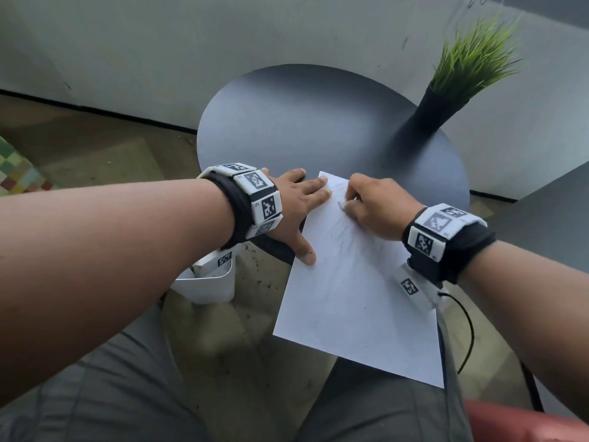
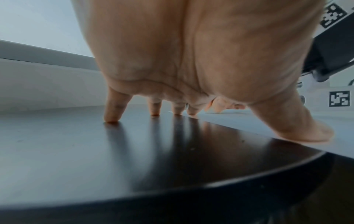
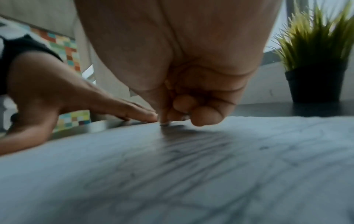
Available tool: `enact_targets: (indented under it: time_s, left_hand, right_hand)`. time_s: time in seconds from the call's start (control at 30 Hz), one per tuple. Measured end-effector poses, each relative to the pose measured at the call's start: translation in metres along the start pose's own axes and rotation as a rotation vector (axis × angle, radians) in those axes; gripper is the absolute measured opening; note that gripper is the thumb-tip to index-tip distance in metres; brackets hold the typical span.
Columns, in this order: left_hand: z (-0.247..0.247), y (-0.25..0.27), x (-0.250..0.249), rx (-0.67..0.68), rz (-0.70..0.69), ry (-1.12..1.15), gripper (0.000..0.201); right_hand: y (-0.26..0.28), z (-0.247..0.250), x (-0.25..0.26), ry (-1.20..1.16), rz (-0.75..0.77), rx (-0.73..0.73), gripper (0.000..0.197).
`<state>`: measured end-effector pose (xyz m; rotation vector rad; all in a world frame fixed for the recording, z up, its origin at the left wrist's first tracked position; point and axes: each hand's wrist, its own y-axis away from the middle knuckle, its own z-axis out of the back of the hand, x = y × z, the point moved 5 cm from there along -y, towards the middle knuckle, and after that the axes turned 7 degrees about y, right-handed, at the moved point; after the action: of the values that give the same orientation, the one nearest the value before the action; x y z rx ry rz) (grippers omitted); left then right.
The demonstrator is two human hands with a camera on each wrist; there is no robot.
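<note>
With our left hand [image 1: 296,215] splayed flat pinning the paper sheet [image 1: 357,307] and our right hand [image 1: 379,208] pinching what looks like a small eraser [image 1: 341,204], hard rubbing could crumple it.

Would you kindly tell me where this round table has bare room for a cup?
The far middle and left of the table, between the left hand and the plant pot, are bare. Crowded near edge: paper, right hand pinching a small grey stub.

Your paper [image 1: 350,298] lies on the table [image 1: 302,122], its near end overhanging towards you; the potted plant [image 1: 436,106] stands behind it, to your right.
</note>
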<state>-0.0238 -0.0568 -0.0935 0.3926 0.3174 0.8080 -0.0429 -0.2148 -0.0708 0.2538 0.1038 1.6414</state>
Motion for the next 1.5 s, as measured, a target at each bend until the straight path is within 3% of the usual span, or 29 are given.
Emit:
enact_targets:
  time_s: [0.07,0.13,0.17,0.2,0.3,0.33,0.4,0.47,0.5,0.57,0.63,0.67,0.77,0.83,1.0,1.07,1.13,1.17,1.23,1.33,1.4,1.47,1.5]
  left_hand:
    - [0.001,0.0,-0.001,0.004,-0.003,0.0,0.128]
    - [0.001,0.001,-0.001,0.012,-0.003,0.002,0.127]
    - [0.001,0.001,-0.001,0.018,-0.001,-0.001,0.127]
    - [0.001,0.001,-0.002,0.023,0.0,-0.006,0.127]
    - [0.004,0.003,-0.006,0.021,0.003,-0.023,0.126]
    - [0.006,0.004,-0.008,0.023,0.002,-0.027,0.124]
    - [0.008,0.006,-0.011,0.015,-0.007,-0.03,0.121]
    - [0.009,0.007,-0.012,0.01,-0.006,-0.037,0.121]
    - [0.009,0.007,-0.011,0.01,-0.004,-0.038,0.122]
    - [0.009,0.007,-0.013,0.01,-0.004,-0.026,0.121]
    - [0.009,0.007,-0.013,0.013,0.003,-0.02,0.122]
    - [0.009,0.007,-0.012,0.014,0.005,-0.017,0.122]
    - [0.004,0.003,-0.008,0.011,0.01,0.008,0.122]
    - [0.002,0.002,-0.007,0.008,0.01,0.014,0.124]
    - [0.0,0.003,-0.007,0.001,0.007,0.005,0.125]
    - [-0.001,0.002,-0.006,-0.001,0.005,0.018,0.125]
    - [-0.002,0.001,-0.005,-0.001,0.007,0.013,0.127]
    - [-0.002,0.001,-0.005,0.001,0.009,0.008,0.128]
    - [-0.001,0.001,-0.006,0.002,0.007,0.013,0.128]
    - [-0.001,0.002,-0.005,0.008,0.02,0.025,0.128]
    - [-0.001,0.001,-0.006,0.008,0.019,0.027,0.128]
    - [0.0,0.001,-0.006,0.013,0.021,0.02,0.128]
    - [0.0,0.001,-0.006,0.017,0.026,0.017,0.128]
  right_hand:
    - [0.007,-0.006,0.017,0.049,0.114,-0.031,0.017]
    - [0.026,-0.015,0.044,0.022,0.345,0.064,0.015]
    - [0.03,-0.015,0.045,0.008,0.379,0.11,0.013]
    - [0.025,-0.01,0.038,-0.007,0.34,0.121,0.011]
    - [0.003,0.001,-0.003,0.01,0.02,0.018,0.012]
    - [0.004,0.001,-0.003,0.035,-0.004,-0.002,0.014]
    - [0.014,-0.007,0.022,0.056,0.166,0.005,0.017]
    - [0.034,-0.015,0.049,0.018,0.391,0.12,0.015]
    - [0.036,-0.014,0.047,-0.006,0.396,0.161,0.009]
    - [0.019,-0.006,0.021,-0.038,0.217,0.105,0.001]
    - [0.008,0.0,-0.006,-0.013,0.01,0.0,0.006]
    - [0.009,-0.002,-0.005,0.011,-0.002,-0.026,0.01]
    - [0.032,-0.014,0.044,0.009,0.314,0.017,0.014]
    - [0.041,-0.014,0.053,-0.032,0.403,0.124,0.011]
    - [0.007,-0.001,0.001,0.034,-0.015,-0.007,0.014]
    - [0.016,-0.01,0.026,0.061,0.134,0.003,0.02]
    - [0.036,-0.017,0.055,0.003,0.37,0.101,0.016]
    - [0.039,-0.016,0.055,-0.021,0.398,0.156,0.013]
    - [0.024,-0.008,0.029,-0.014,0.281,0.146,0.009]
    - [0.009,0.002,-0.008,0.059,0.01,-0.003,0.013]
    - [0.019,-0.007,0.014,0.097,0.144,-0.029,0.017]
    - [0.038,-0.018,0.043,0.057,0.381,0.065,0.013]
    - [0.041,-0.018,0.043,0.036,0.422,0.11,0.009]
